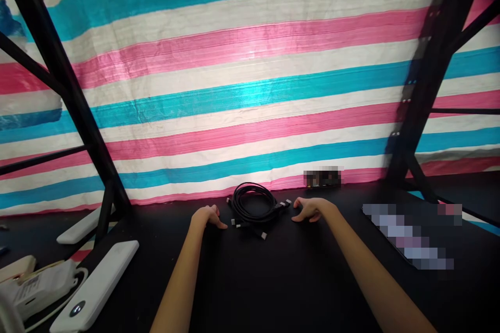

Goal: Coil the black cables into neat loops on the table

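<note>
A coiled black cable bundle (254,212) lies on the black tabletop, with several light-tipped USB-type plugs poking out around it. To its left rests my left hand (209,216), thumb and fingers apart, nothing between them. On the other side, my right hand (310,209) is close to the plugs at the bundle's right edge, its thumb and forefinger spread with a gap between. Neither hand appears to grip the cables.
At the left lie a long white device (99,286) with a round dark button, and a white power adapter (42,289) with its cord. Blurred-out items sit at the right and back. Black metal posts (70,83) frame a striped sheet (250,73) behind.
</note>
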### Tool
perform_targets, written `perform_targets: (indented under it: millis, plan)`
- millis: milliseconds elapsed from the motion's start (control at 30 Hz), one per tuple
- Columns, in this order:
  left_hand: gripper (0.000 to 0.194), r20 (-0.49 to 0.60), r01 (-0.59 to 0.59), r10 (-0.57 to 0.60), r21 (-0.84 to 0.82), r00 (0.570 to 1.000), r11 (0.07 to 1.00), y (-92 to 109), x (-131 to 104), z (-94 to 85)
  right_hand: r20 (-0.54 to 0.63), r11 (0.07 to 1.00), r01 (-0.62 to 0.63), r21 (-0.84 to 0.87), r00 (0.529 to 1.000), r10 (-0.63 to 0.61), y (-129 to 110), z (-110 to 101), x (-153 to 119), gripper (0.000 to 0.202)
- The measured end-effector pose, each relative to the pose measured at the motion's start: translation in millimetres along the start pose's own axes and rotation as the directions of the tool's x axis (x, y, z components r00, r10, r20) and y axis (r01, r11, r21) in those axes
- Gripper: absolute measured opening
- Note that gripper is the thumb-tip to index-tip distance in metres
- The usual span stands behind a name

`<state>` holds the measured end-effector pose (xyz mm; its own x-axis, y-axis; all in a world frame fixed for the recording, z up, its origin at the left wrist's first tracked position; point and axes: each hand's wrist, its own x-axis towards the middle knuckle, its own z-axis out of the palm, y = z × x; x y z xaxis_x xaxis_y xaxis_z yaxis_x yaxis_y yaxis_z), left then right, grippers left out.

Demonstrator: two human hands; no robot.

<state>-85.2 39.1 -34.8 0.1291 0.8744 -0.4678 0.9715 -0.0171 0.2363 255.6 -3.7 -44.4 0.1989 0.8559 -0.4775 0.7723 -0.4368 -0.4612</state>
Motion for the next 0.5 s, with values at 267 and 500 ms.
perform_targets:
  millis: [267,500]
  plan:
    - [0.066,0.032,-0.002,0.002,0.001,0.999,1.000,-5.2,10.4,1.1,0.054,0.999,0.012,-0.044,0.999,-0.009,1.5,-1.0,2.6,0.071]
    - [0.069,0.046,0.018,-0.019,0.029,0.999,0.999,-3.1,10.8,0.9,0.076,0.998,0.013,-0.062,0.997,-0.008,3.3,-0.6,9.0,0.078]
